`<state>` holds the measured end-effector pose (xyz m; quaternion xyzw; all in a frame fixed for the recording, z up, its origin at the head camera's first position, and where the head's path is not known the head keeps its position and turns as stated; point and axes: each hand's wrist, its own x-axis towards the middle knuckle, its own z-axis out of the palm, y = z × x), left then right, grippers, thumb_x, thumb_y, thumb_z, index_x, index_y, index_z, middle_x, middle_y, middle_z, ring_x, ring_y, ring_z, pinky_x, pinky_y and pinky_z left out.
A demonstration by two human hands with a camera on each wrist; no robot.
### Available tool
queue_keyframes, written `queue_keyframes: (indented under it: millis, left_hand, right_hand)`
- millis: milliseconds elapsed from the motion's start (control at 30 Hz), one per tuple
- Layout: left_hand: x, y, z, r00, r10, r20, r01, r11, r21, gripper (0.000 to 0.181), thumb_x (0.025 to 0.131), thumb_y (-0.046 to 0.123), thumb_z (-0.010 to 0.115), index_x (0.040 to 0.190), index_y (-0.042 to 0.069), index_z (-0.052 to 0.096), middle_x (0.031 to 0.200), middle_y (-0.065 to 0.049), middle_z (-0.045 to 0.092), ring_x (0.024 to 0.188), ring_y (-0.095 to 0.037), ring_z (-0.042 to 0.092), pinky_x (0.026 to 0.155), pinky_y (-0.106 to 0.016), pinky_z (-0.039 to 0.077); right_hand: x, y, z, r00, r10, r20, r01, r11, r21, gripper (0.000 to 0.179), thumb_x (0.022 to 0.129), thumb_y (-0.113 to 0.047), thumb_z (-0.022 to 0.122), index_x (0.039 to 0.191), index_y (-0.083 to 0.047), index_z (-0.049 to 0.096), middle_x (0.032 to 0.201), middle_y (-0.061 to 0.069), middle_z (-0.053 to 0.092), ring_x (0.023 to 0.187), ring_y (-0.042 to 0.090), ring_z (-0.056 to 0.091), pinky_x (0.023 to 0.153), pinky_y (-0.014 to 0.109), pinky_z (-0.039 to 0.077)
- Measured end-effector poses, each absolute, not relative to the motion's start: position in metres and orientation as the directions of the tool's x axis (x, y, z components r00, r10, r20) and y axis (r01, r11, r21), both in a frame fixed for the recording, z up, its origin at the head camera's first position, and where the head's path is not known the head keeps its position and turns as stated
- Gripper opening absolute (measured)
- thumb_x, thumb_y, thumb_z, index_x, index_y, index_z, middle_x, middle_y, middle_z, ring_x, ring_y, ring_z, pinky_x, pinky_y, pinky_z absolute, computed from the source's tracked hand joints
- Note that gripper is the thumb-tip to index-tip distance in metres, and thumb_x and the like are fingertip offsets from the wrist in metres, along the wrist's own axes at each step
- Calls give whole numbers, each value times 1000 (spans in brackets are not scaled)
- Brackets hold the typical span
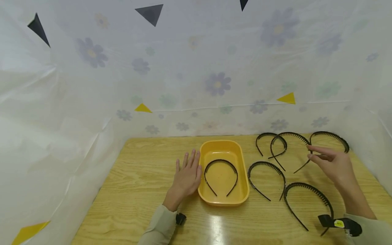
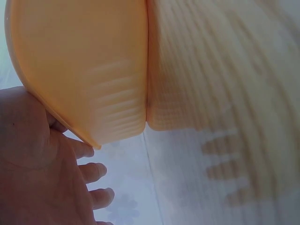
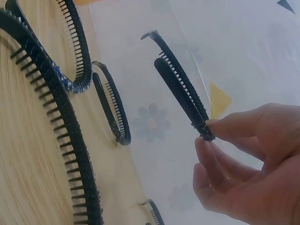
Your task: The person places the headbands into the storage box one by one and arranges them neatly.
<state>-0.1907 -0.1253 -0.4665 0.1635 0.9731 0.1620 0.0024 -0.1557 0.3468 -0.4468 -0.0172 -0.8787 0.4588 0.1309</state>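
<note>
At the right back, my right hand (image 1: pixel 335 166) pinches a black toothed headband (image 3: pixel 187 89) by one side, between thumb and fingertips. In the right wrist view this headband is raised, its outer band beaded and its comb teeth facing inward. My left hand (image 1: pixel 186 173) lies against the left side of a yellow plastic tray (image 1: pixel 246 183), fingers extended and the thumb side at the rim. From the left wrist view, the tray wall rises beside the fingers (image 2: pixel 93 172). Inside the tray lies another black headband (image 1: pixel 221 160), arch away from me.
Right of the tray, more headbands lie on the wooden table (image 1: pixel 131 190): one at the back (image 1: pixel 260 135), one at the far right (image 1: pixel 337 136), one in the middle (image 1: pixel 266 163) and one in front (image 1: pixel 309 186). A white flowered sheet (image 1: pixel 183 85) hangs behind the table.
</note>
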Motion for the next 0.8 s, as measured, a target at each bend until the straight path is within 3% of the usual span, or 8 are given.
queue_keyframes:
  millis: [300,533,667,733,800]
  left_hand:
    - [-192,-125,-466,-946,319,50,318,897,307,58,114,34,25,167,15,13,172,-3,6,157,-31,2,121,-65,4]
    - [-192,-125,-468,-945,321,55,322,895,308,58,114,33,26,167,16,12,172,-3,7,157,-32,2,121,-65,4]
    - [-191,-126,-470,-945,321,58,323,896,305,58,114,34,26,167,17,11,172,-4,8,157,-32,3,121,-65,4]
    - [-191,-126,-469,-946,319,59,322,897,303,58,114,35,26,167,17,11,172,-3,8,157,-32,3,121,-65,4]
    - [-191,-126,-469,-946,318,60,320,897,304,58,114,35,26,167,17,12,172,-3,8,157,-32,3,121,-64,4]
  right_hand:
    - [-155,331,-442,-961,113,254,-141,590,-795,42,100,-27,70,139,-11,67,131,-21,58,97,-18,53,71,6,44]
    - [-155,318,-443,-954,95,286,-176,593,-786,40,100,-24,71,135,-6,69,123,-28,55,96,-19,52,72,5,45]
    - [-155,309,-443,-949,77,306,-199,607,-769,39,100,-24,71,134,-5,69,132,-3,62,97,-20,51,72,5,46]
    - [-155,303,-443,-945,59,320,-221,605,-765,39,100,-22,71,134,-4,69,135,13,60,99,-20,51,73,5,46]
    - [-155,299,-442,-943,36,331,-245,597,-764,38,100,-19,70,134,-2,68,135,20,59,100,-20,51,74,5,46]
